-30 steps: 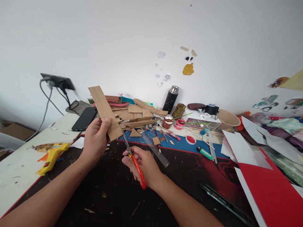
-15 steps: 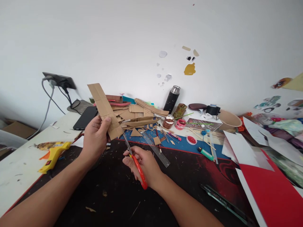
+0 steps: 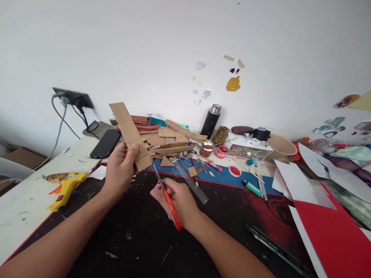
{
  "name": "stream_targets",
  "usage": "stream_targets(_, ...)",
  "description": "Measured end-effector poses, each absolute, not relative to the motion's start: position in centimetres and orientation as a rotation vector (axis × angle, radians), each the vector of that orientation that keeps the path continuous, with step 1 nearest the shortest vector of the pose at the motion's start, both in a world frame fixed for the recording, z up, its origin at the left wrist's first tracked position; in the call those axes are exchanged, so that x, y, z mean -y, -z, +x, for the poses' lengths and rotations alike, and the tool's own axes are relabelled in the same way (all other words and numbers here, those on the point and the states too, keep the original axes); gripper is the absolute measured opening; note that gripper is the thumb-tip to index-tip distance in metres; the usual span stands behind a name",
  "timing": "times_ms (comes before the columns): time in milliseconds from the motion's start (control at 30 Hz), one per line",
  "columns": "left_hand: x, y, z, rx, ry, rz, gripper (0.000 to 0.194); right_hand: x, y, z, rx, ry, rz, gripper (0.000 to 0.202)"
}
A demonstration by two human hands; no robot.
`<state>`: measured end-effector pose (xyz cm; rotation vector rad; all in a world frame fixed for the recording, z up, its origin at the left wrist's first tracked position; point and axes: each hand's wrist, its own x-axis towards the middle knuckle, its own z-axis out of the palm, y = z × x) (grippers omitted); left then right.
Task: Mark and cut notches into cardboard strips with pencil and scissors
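My left hand (image 3: 120, 166) pinches a long tan cardboard strip (image 3: 129, 129) near its lower end, thumb on the front face. The strip is tilted, its top leaning left. My right hand (image 3: 179, 199) is closed around the red handles of a pair of scissors (image 3: 171, 206). Their metal blades point up and left and reach the strip's lower right edge; whether they bite into the cardboard I cannot tell. Behind the strip lies a heap of cut cardboard pieces (image 3: 169, 133).
A yellow glue gun (image 3: 67, 191) and a black phone (image 3: 104, 144) lie on the left. Behind are a black thermos (image 3: 211, 121) and paint jars (image 3: 206, 148). A clear ruler (image 3: 193, 185) and a teal-handled cutter (image 3: 252, 188) lie nearer. Red card (image 3: 327, 239) covers the right.
The cardboard strip and my left hand have shifted slightly right. The scissors' handles have drawn closer together, and my right hand stays at almost the same place.
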<state>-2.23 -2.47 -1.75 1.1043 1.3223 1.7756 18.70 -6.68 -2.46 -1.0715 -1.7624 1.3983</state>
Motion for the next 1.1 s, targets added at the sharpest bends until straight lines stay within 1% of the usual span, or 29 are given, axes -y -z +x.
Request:
stream_targets(100, 2.5, 1.8, -2.1, -1.372, -1.741, 1.143, 0.044, 6.7, 2.6, 18.7, 1.790, -1.357, -1.093, 0.032)
stream_targets(300, 2.3, 2.0, -2.1, -1.352, -1.748, 1.099, 0.043, 6.5, 3.1, 18.6, 1.807, -1.300, -1.087, 0.029)
stream_targets(500, 2.2, 2.3, -2.0, -1.344, -1.754, 1.103, 0.047, 6.4, 3.1, 18.6, 1.849, -1.216, -1.148, 0.022)
stream_targets(667, 2.4, 2.1, -1.8, -1.345, -1.743, 1.099, 0.044, 6.5, 2.7, 18.6, 1.909, -1.175, -1.225, 0.015)
stream_targets(900, 2.3, 2.1, -1.7, -1.333, -1.729, 1.088, 0.045, 6.7, 2.0, 18.5, 1.943, -1.116, -1.252, 0.019)
stream_targets(1000, 2.4, 2.0, -1.7, -1.331, -1.731, 1.088, 0.045, 6.7, 2.2, 18.7, 1.900, -1.196, -1.195, 0.016)
stream_targets(1033, 2.4, 1.9, -1.8, -1.328, -1.735, 1.088, 0.044, 6.7, 2.4, 18.8, 1.883, -1.243, -1.175, 0.018)
stream_targets(1100, 2.5, 1.9, -1.9, -1.311, -1.751, 1.075, 0.042, 6.7, 2.9, 19.0, 1.842, -1.361, -1.135, 0.027)
